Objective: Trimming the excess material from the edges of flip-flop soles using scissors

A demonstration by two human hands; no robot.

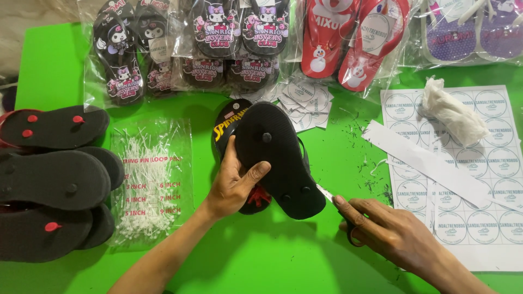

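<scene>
Fingers of left hand point(234, 182) wrapped round black sandal pair point(278, 158), soles up, held over green table point(261, 256). Long axis runs from top-left to bottom-right. Right hand point(392, 231) closed on scissors point(340, 209), blade tip touching heel edge, approaching from right.

1. One view only, from a camera worn on the person's head.
2. It looks steeply down and forward onto a green table point(261, 261), close enough that the table fills almost the whole picture.
3. The forearms enter from the bottom edge, so the wearer sits at the near side.
4. The far edge shows bagged sandals point(218, 38) cut off at the top.
</scene>
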